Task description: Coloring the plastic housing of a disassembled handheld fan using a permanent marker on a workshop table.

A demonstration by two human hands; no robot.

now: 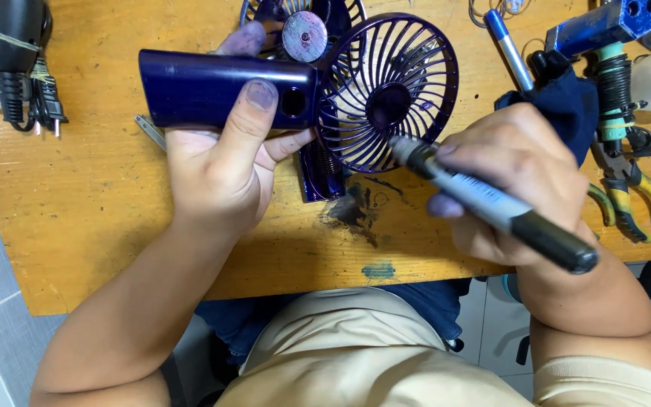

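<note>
Fingers of the left hand (224, 162) wrap the fan (227, 94) by its handle above the bench (99, 211). The right hand (518, 177) pinches a marker (491, 203), tip at the grille (387, 90). A slip could streak ink across the grille or fingers, and pressing might bend the thin ribs. Pliers (631, 192) lie near.

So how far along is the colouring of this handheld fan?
Handle and front grille of the handheld fan already look dark blue-purple. Left hand holds the handle; right hand puts a marker tip to the grille's lower rim. The second grille behind is mostly hidden, so what's left is unclear.
</note>
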